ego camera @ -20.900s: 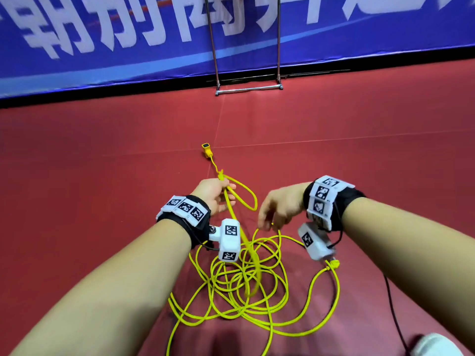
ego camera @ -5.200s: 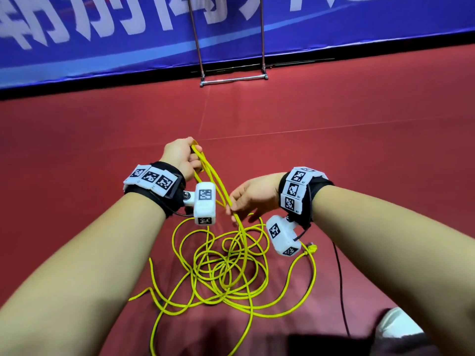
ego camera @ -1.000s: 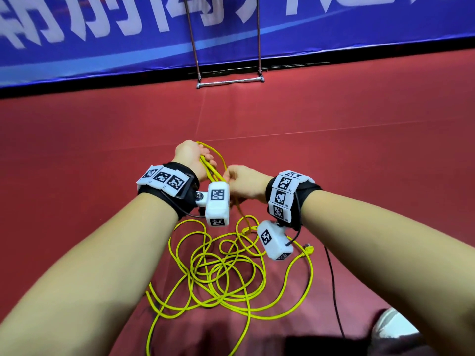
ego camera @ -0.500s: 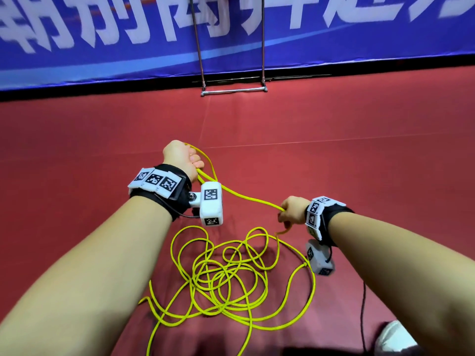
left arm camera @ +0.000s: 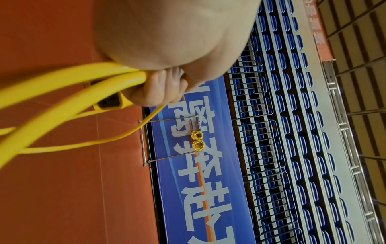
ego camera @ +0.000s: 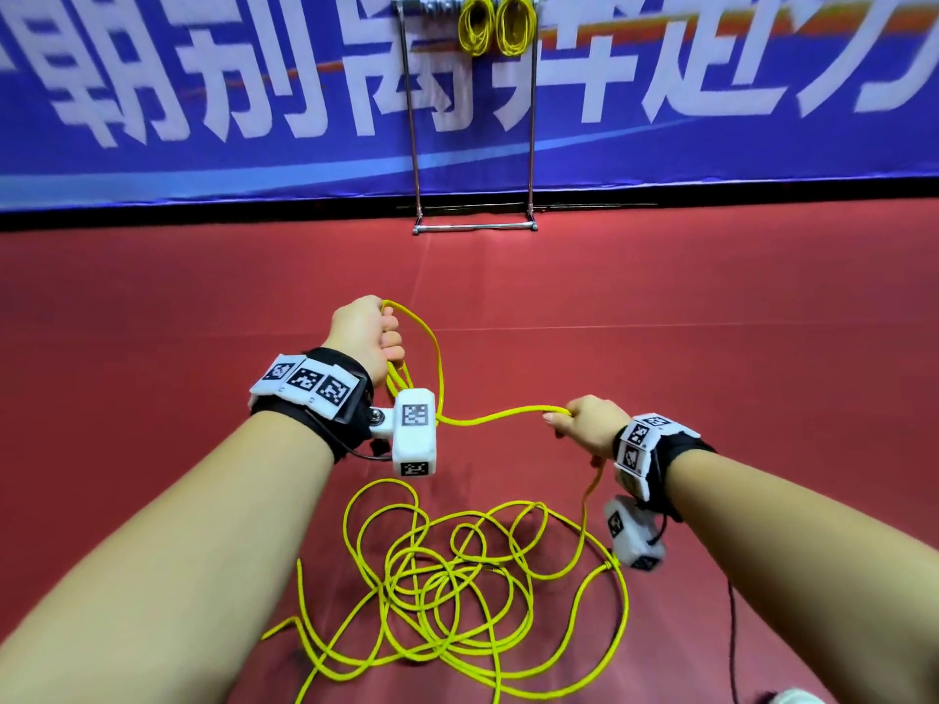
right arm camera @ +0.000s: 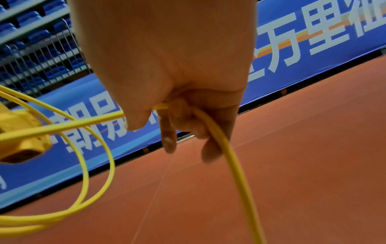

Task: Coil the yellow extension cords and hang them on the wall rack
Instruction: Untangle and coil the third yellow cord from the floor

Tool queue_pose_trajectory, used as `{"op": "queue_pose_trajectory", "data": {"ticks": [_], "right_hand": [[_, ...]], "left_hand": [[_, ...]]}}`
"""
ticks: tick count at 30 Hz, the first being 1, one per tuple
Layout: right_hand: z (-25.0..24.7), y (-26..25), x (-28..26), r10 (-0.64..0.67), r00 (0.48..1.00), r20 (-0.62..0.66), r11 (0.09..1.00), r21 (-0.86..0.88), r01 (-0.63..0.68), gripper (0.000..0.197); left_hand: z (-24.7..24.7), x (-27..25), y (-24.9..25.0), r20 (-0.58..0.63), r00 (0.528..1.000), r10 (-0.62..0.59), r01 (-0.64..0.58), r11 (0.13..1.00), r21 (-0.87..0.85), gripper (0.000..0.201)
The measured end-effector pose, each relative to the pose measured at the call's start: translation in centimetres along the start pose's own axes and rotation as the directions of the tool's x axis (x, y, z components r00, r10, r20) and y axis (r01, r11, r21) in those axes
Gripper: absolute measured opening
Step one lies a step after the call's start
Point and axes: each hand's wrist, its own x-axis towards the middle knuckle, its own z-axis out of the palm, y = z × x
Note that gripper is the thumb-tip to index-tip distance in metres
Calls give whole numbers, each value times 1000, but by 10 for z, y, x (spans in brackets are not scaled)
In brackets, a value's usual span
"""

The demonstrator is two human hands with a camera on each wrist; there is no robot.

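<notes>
The left hand (ego camera: 365,331) is holding up a few gathered loops of the yellow cord (ego camera: 460,576), its grip curling tight around them; the left wrist view is showing the fingers (left arm camera: 160,89) wrapping the strands (left arm camera: 83,85) with the cord's yellow socket end (left arm camera: 110,103) hanging just under the fist. From that fist one strand is arcing out, dipping past the white wrist camera block (ego camera: 414,431) and running across to the right hand (ego camera: 589,424), which is sitting lower and out to the side. The right grip is pinching this strand between thumb and bent fingers (right arm camera: 188,118), and the cord is dropping from under the hand toward the floor (ego camera: 711,322). Most of the cord is lying there as a loose tangle of overlapping loops on the red floor, between and below the two forearms, with one free stretch trailing toward the bottom edge of the head view. Well apart from the hands, a metal rack (ego camera: 472,144) is standing against the blue banner (ego camera: 203,94) at the wall, and two coiled yellow cords (ego camera: 495,22) are hanging side by side from its top bar. A thin black cable (ego camera: 731,632) is lying on the floor beside the right forearm.
</notes>
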Motion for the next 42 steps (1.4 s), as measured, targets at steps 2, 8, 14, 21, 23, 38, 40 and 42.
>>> {"op": "queue_pose_trajectory", "data": {"ticks": [2,8,14,21,23,38,40,42], "right_hand": [[-10,-17,-6,7,999,-46,1000,3,-7,44],[-36,-74,-17,-2,997,-74,829,558,43,10],[-47,-127,-29,-148,989,28,437,898,40,27],[-44,-142,-30,-332,934,130,499,865,57,10],[-40,-140,-30,-362,925,119,542,834,105,26],[3,-28,-5,-129,957,259,820,570,-44,33],[-4,-34,-7,-88,985,151,769,638,-29,31],[-11,-38,-6,-37,999,25,717,697,9,27]], "left_hand": [[-2,-5,1,23,999,28,-30,996,87,29],[1,-15,-14,96,993,69,-99,928,359,23],[13,-20,-33,184,982,-45,-35,913,407,32],[16,-8,-41,90,995,38,-68,928,365,22],[19,-7,-41,65,996,57,-74,949,306,17],[6,11,-26,-27,994,110,-108,992,68,23],[-2,16,-26,-36,996,83,-80,994,78,22],[-11,23,-28,-34,998,51,-48,994,96,28]]}}
